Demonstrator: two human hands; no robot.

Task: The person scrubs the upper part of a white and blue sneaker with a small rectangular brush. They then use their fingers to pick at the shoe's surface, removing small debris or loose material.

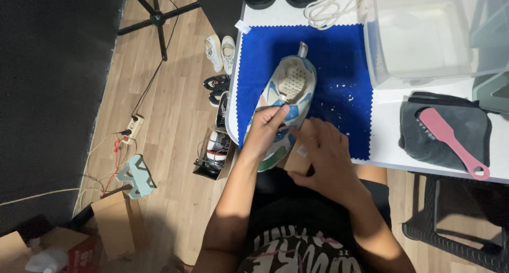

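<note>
The left hand grips the side of a pale blue and cream sneaker, fingers curled over its opening. Just right of it, the right hand closes around a wooden brush block against the shoe. Beyond both hands lies a blue cloth.

Sneaker toe hidden beneath both hands.
</note>
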